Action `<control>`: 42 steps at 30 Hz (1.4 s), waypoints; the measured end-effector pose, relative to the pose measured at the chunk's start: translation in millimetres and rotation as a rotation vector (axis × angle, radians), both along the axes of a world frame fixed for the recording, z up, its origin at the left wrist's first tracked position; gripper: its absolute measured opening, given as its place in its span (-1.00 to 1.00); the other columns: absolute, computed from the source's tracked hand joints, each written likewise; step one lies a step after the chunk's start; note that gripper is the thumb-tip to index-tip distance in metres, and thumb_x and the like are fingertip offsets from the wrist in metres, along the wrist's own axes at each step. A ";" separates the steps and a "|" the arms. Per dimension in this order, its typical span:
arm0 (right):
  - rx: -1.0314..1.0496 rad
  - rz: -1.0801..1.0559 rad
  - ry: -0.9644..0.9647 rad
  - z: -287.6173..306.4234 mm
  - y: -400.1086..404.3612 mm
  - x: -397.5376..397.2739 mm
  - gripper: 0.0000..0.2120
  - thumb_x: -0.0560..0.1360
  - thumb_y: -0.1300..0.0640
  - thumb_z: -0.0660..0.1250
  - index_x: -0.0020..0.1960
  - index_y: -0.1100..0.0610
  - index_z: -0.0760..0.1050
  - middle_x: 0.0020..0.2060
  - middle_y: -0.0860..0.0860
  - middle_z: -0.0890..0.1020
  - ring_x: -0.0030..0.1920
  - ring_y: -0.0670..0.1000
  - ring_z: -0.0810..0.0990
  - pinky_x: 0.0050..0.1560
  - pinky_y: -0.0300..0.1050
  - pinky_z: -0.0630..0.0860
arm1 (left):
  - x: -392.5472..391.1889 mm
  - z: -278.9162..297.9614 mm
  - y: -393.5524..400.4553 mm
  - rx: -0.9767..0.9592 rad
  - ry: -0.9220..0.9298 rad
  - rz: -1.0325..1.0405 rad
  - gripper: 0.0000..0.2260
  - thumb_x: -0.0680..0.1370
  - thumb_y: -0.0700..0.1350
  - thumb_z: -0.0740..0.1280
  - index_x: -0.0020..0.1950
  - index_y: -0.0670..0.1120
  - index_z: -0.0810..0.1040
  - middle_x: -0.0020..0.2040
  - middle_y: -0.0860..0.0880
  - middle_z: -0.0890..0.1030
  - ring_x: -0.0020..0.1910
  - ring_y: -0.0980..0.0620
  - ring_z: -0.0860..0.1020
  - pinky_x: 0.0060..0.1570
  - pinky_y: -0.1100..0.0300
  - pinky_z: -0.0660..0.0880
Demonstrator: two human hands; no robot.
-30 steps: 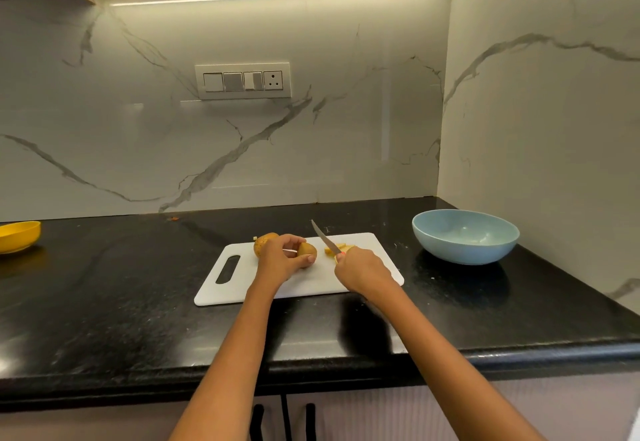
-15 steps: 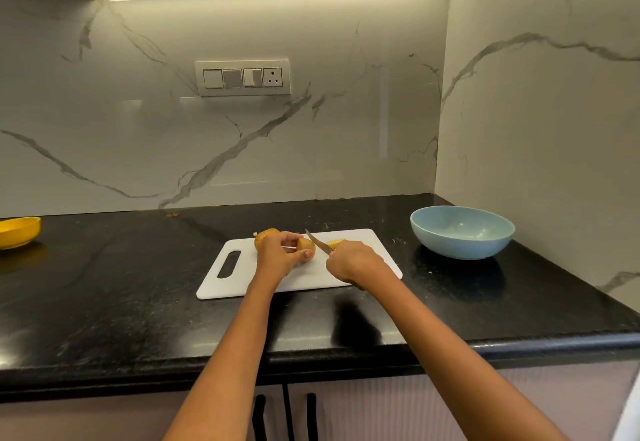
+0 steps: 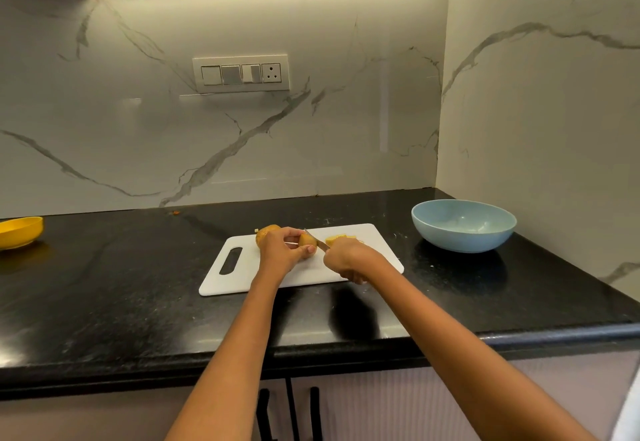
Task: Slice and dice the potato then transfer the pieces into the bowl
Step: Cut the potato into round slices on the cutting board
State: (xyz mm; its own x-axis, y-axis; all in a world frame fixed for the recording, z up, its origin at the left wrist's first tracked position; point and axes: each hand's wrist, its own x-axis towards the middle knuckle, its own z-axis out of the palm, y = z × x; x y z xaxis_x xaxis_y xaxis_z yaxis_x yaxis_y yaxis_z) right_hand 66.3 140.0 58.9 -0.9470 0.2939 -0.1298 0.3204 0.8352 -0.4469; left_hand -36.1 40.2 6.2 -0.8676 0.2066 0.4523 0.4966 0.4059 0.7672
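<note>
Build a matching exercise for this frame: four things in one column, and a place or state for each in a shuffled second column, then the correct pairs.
Things
1. blue bowl
2. yellow bowl
3. potato
4. knife

Places or states
A. at the far left edge of the black counter
B. held in the right hand, blade at the potato
C. on the counter to the right of the white cutting board, no pieces in it
D. on the cutting board, gripped by the left hand

Pairs: 1-C, 2-A, 3-D, 4-B
</note>
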 end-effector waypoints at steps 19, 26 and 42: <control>0.011 -0.039 0.084 5.5 12.3 8.0 -0.82 0.60 0.15 0.08 -0.06 0.24 0.35 -0.35 0.07 0.40 -0.37 -0.01 0.42 -0.11 -0.13 0.47 | 0.7 0.9 0.3 0.004 -0.064 0.022 -0.62 0.34 -0.28 0.52 0.14 -0.24 0.59 0.06 -0.16 0.60 -0.02 -0.05 0.59 0.00 0.25 0.48; -0.053 -0.033 0.010 10.4 5.3 5.8 -0.76 0.61 0.15 0.08 -0.15 0.26 0.37 -0.38 0.08 0.40 -0.45 -0.03 0.36 -0.43 -0.24 0.35 | 1.6 0.5 0.1 0.006 -0.046 0.040 -0.63 0.34 -0.26 0.52 0.13 -0.24 0.60 0.05 -0.17 0.60 0.01 -0.06 0.59 -0.02 0.26 0.46; -0.172 -0.067 -0.014 11.6 -7.3 0.4 -0.70 0.61 0.16 0.09 -0.27 0.24 0.31 -0.39 0.09 0.37 -0.46 -0.03 0.31 -0.47 -0.24 0.29 | 2.2 0.8 -0.2 -0.008 -0.027 0.020 -0.62 0.33 -0.27 0.52 0.12 -0.22 0.61 0.04 -0.16 0.59 -0.03 -0.08 0.59 0.09 0.04 0.53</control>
